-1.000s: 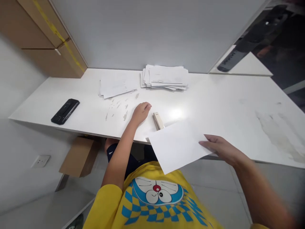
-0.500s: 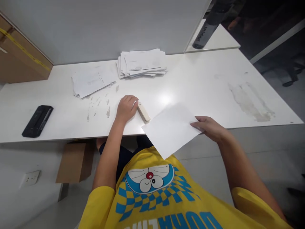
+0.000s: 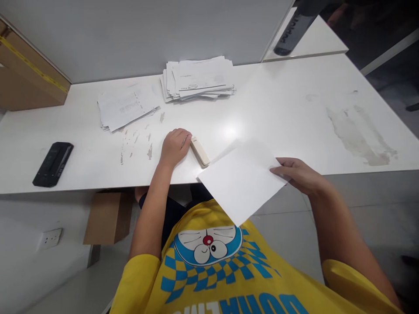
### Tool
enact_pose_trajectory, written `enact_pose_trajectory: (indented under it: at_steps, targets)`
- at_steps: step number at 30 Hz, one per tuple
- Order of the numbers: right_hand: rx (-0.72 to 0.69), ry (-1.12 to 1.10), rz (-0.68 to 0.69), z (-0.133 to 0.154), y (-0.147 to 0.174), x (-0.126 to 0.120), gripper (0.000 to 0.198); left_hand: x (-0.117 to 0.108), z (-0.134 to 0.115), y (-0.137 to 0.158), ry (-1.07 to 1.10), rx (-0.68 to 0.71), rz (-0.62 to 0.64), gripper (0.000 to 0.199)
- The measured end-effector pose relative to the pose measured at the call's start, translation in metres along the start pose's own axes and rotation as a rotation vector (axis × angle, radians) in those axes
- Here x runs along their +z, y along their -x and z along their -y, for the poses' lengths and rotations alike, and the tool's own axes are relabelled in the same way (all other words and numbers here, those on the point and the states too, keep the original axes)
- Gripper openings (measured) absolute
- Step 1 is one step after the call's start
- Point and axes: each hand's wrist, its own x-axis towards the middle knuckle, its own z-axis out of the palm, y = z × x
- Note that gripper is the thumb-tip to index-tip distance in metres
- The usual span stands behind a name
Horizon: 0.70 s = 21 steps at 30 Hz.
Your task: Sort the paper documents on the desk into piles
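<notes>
My left hand [image 3: 176,146] rests on the white table with its fingers curled at the far end of a cream stapler [image 3: 200,152]. The stapler lies slanted on the tabletop, its near end pointing toward the table's front edge. In my right hand [image 3: 296,173], thumb and fingers pinch the right corner of a white sheet of paper [image 3: 244,183]. The sheet's left corner is close to the stapler's near end, and its lowest corner hangs past the table edge over my shirt. No print shows on the upper side of the sheet.
Behind stand a thick stack of printed papers [image 3: 203,78] and a smaller stack [image 3: 126,107]. A black device or case [image 3: 53,164] lies at the left. A cardboard box [image 3: 32,74] is at the back left, a dark bottle [image 3: 296,30] at the back right.
My right hand and the sheet have shifted slightly to the right and toward me in view. The left hand stays at the stapler. The camera view has moved a little.
</notes>
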Motion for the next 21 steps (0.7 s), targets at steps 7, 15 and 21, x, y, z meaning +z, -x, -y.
enact_pose_trajectory:
  at_steps: [7, 15, 21]
  targets:
    - [0.008, -0.022, -0.065, 0.003, -0.004, 0.006, 0.026, 0.002, 0.004, -0.001, 0.025, -0.03, 0.007, 0.041]
    - [-0.014, -0.085, -0.122, 0.011, -0.003, 0.015, 0.027, -0.004, -0.047, 0.032, 0.11, -0.057, 0.213, 0.059]
    - [-0.036, -0.075, -0.063, -0.002, -0.013, 0.001, 0.028, 0.01, -0.075, 0.063, 0.046, -0.156, 0.255, 0.065]
